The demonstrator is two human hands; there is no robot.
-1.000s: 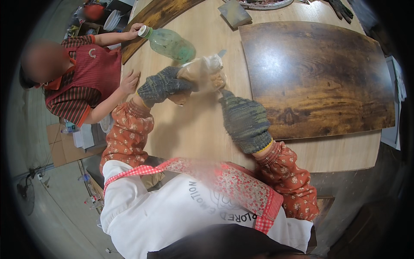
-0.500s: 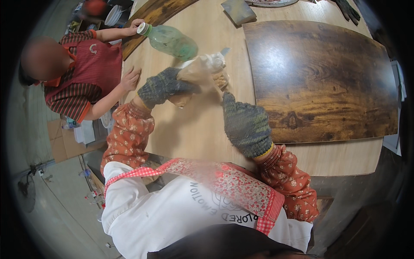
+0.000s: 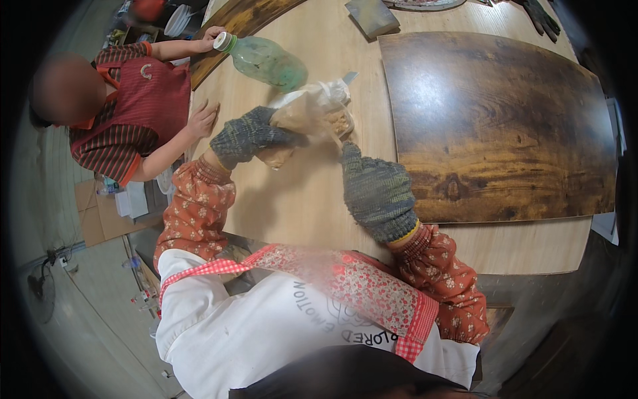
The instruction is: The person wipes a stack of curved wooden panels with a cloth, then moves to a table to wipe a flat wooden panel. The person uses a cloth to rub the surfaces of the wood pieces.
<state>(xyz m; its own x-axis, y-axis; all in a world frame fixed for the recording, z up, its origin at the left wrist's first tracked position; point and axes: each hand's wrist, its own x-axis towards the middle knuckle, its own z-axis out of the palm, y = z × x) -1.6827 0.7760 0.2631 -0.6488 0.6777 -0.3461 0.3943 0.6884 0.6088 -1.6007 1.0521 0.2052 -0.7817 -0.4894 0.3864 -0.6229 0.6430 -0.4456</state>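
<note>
My left hand (image 3: 249, 138), in a grey knitted work glove, is closed around a crumpled, clear plastic bag (image 3: 309, 112) with tan, crumbly-looking stuff inside. The bag is held over the pale wooden table (image 3: 299, 206), its whitish end pointing away from me. My right hand (image 3: 379, 193), gloved alike, is closed at the bag's right side. From its fingertips a thin, light stick-like piece (image 3: 336, 135) reaches to the tan stuff; its far end is hidden there. A green-tinted plastic bottle (image 3: 269, 63) with a white cap lies just beyond the bag.
A dark, wood-grained panel (image 3: 498, 126) covers the table's right side. A curved dark strip (image 3: 242, 20) lies at the far left, where another person (image 3: 143, 110) rests both hands at the edge. A grey block (image 3: 373, 18) and a dark glove (image 3: 541, 20) lie at the back.
Both hands hold nearly the same place, with the bag tilted only slightly. The whole view has shifted a little.
</note>
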